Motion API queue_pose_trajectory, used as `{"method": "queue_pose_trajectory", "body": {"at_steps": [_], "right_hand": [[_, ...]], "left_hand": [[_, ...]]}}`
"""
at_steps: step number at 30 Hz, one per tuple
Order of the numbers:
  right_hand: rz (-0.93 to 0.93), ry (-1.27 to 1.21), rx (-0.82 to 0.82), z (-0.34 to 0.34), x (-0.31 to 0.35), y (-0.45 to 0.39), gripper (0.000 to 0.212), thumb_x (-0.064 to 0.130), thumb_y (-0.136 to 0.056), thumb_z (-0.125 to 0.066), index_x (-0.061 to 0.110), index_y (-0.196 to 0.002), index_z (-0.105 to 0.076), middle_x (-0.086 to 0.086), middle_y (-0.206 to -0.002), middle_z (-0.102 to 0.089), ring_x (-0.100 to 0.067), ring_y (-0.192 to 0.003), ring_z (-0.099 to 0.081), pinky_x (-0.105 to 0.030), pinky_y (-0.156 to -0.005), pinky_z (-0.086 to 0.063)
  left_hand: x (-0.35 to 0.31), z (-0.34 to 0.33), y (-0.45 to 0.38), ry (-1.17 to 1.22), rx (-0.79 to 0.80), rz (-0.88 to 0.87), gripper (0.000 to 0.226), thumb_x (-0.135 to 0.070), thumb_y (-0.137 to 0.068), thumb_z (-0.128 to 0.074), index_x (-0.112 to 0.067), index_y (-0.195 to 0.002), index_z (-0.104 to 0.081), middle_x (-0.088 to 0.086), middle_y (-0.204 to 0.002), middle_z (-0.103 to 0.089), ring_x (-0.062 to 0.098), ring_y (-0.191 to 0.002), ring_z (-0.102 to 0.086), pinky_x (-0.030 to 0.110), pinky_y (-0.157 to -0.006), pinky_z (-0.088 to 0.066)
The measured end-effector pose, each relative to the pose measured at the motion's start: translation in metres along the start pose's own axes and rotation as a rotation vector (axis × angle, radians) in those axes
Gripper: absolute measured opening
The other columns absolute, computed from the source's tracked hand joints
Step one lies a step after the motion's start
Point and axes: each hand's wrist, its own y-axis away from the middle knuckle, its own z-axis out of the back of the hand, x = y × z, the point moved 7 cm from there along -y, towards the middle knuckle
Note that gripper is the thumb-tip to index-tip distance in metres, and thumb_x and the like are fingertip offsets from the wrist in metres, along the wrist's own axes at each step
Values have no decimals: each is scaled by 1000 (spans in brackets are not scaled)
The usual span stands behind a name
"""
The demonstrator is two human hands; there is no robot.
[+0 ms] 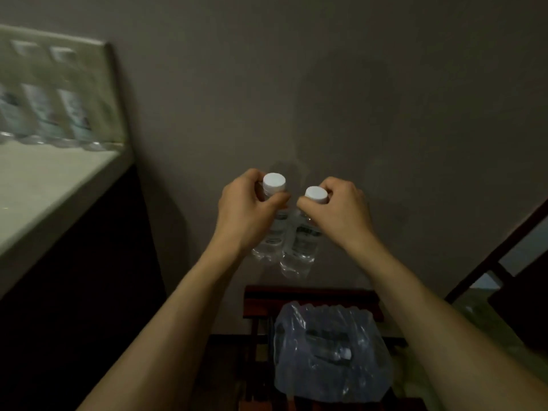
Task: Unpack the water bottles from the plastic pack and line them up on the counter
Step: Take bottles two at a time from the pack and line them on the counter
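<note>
I hold two clear water bottles with white caps up in the air, side by side and upright. My left hand grips the neck of the left bottle. The neck of the right bottle is gripped by my right hand. Below them the torn plastic pack lies crumpled on a dark red wooden stool; at least one white cap shows dimly inside it. On the pale counter at the far left, several bottles stand in a row against the back wall, blurred.
A grey wall fills the view ahead. The counter sits over a dark cabinet front on the left. A dark wooden frame runs diagonally at the right edge. Open floor shows around the stool.
</note>
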Motion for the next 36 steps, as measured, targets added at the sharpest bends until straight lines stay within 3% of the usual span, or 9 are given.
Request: {"method": "queue_pose_trajectory", "body": {"at_steps": [5,9,15,22,29,34,36], "right_hand": [[85,-79,9,6,61,24,31,42,-65,-66,13,-66,-56,-1,-62,-60,-24,-65,-60,-39,-55,-49],[131,-125,2,7,108,39,33,46,-59,-62,14,-63,-55,2,-58,-58,-21,-62,-58,-33,-52,-44],[209,-190,-17,-8,186,58,33,46,-59,-63,15,-61,-56,4,-54,-55,-14,-55,-53,-28,-49,-40],[200,-231,0,-71,284,72,30,41,-64,-66,12,-67,-60,2,-61,-61,-21,-64,-61,-40,-58,-51],[200,-299,26,-148,381,75,23,36,-70,-70,19,-64,-57,4,-62,-60,-15,-62,-57,-35,-57,-49],[196,-316,61,-191,420,60,25,36,-71,-69,12,-70,-60,2,-62,-58,-15,-60,-55,-35,-56,-49],[199,-314,82,-207,428,51,26,36,-72,-70,12,-71,-60,1,-63,-58,-15,-61,-55,-39,-59,-53]], "left_hand": [[-30,63,21,-26,-71,-42,22,-34,-83,-75,-18,-83,-59,-8,-64,-48,9,-57,-44,28,-56,-36],[-47,119,38,-43,-137,-63,24,-30,-82,-76,-19,-75,-56,-8,-59,-46,8,-54,-42,30,-55,-33],[-50,204,52,-4,-185,-102,22,-29,-82,-77,-10,-92,-68,-7,-63,-52,9,-59,-47,30,-60,-40],[-6,317,50,54,-178,-103,21,-26,-84,-76,-10,-94,-68,-8,-64,-49,8,-60,-47,30,-62,-44],[45,419,31,36,-195,-104,20,-27,-84,-76,-15,-94,-63,-9,-68,-49,7,-63,-49,32,-66,-50],[73,462,1,12,-212,-95,19,-28,-83,-77,-23,-83,-58,-9,-64,-45,8,-59,-44,33,-64,-46],[84,471,-13,1,-212,-88,18,-29,-83,-76,-25,-84,-58,-10,-66,-47,5,-60,-47,27,-62,-47]]}}
